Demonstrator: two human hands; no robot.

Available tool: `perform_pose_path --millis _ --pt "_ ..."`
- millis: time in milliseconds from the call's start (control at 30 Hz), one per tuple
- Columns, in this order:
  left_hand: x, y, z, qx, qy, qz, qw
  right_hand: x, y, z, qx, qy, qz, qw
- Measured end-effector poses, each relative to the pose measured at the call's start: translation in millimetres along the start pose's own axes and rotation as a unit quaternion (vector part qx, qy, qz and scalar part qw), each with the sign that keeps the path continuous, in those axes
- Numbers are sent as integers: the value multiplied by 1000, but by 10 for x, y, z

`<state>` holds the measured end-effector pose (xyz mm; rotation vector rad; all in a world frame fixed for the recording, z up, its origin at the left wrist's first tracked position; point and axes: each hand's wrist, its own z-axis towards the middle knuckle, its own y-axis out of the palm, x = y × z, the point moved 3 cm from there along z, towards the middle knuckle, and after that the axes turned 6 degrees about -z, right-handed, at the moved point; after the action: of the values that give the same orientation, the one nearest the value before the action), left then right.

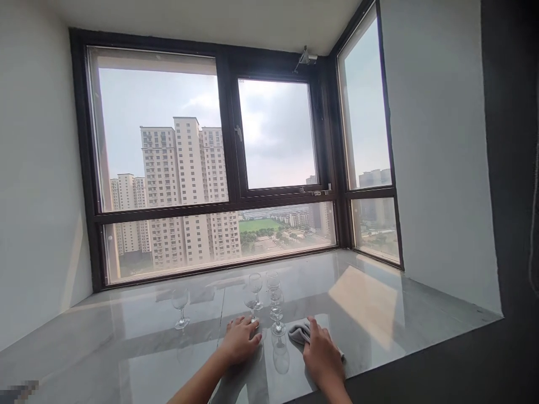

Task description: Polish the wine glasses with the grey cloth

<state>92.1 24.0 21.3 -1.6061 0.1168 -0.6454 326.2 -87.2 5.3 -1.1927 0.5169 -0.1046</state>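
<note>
My left hand (242, 341) lies palm down on the glossy grey sill, its fingers stretched forward and its thumb apart. Its fingertips are at the foot of a clear stemmed wine glass (251, 300); whether they press on the foot I cannot tell. My right hand (323, 354) is closed on a bunched grey cloth (300, 332), which lies against the sill. Between the hands and a little beyond stand several more upright wine glasses (276, 306), close together and overlapping in view. Another wine glass (181, 307) stands by itself further left.
The stone window sill (147, 350) has a front edge at the lower right. Dark-framed windows (227, 140) rise behind it, with tower blocks outside. A sunlit patch (366, 306) falls on the right of the sill. White walls stand on both sides.
</note>
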Motion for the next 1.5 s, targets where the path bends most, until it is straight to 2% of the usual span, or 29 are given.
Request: perform_pose_path --millis 100,300,400,500,600,700,833,900,967,1033,1133,1233,1300,1400,1500 --pt "-268 -56 -305 25 -10 12 1000 16 41 6 3 -8 -7 1000" --pt "-1048 -330 -987 63 -110 42 991 96 198 90 2 -12 -10 1000" --pt "-1445 -477 -1172 68 -159 70 983 107 245 132 -7 -13 -9 1000" --pt "-1742 -596 -1231 68 -195 90 974 96 259 141 -1 -25 -7 1000" --pt "-1886 -660 -1246 59 -204 93 973 90 255 128 9 -28 -8 1000" --pt "-1928 -637 -1301 43 -203 91 974 93 242 126 13 -23 -10 1000" --pt "-1934 -467 -1429 93 -213 107 967 92 225 129 -15 -27 2 1000" --pt "-1870 -318 -1430 122 -183 107 970 81 200 113 -16 -27 3 1000" --pt "-1696 -141 -1340 116 -107 79 984 64 160 85 2 -22 -4 1000" --pt "-1379 28 -1167 76 -6 48 996 43 125 58 12 -19 -8 1000" --pt "-727 163 -830 48 63 20 997 16 92 41 15 -18 -6 1000" --pt "-16 177 -502 24 95 -12 995 7 65 39 20 -13 -4 1000" --pt "354 163 -327 4 101 -17 995 5 47 33 23 -10 -4 1000" --pt "645 159 -134 -2 79 -29 996 -1 28 15 27 -12 -3 1000" --pt "716 181 -51 2 91 -39 995 -4 22 -2 29 -12 -2 999"
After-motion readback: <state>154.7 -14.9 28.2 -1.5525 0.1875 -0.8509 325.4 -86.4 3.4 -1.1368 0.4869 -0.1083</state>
